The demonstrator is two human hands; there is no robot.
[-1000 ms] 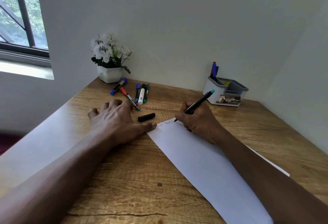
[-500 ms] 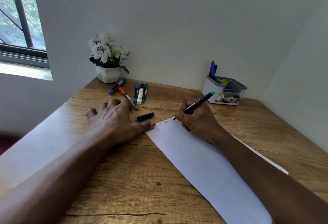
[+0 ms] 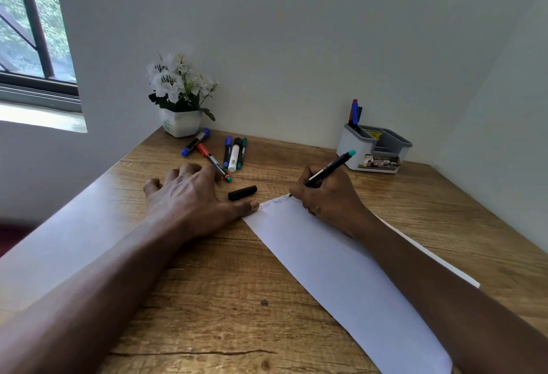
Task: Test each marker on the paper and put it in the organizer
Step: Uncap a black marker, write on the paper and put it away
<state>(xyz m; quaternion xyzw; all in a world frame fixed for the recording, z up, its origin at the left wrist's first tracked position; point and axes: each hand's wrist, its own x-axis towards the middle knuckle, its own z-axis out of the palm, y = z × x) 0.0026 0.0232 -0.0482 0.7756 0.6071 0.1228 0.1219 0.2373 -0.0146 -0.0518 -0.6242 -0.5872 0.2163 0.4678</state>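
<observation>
My right hand (image 3: 326, 195) grips a black marker with a teal end (image 3: 329, 167), its tip on the far edge of the white paper (image 3: 341, 272), where small writing shows. My left hand (image 3: 189, 195) lies spread on the desk, thumb pressing the paper's far left corner. A black cap (image 3: 242, 192) lies just beyond that thumb. Several capped markers (image 3: 234, 152) lie loose behind my left hand. The white and grey organizer (image 3: 375, 149) stands at the back right with two markers (image 3: 355, 112) upright in its left compartment.
A white pot of white flowers (image 3: 180, 97) stands in the back left corner of the wooden desk (image 3: 231, 299). Walls close the desk at the back and right. A window (image 3: 29, 26) is at the far left.
The marker tip has crept slightly right along the paper's far edge as the writing grows. My left hand has stayed in place.
</observation>
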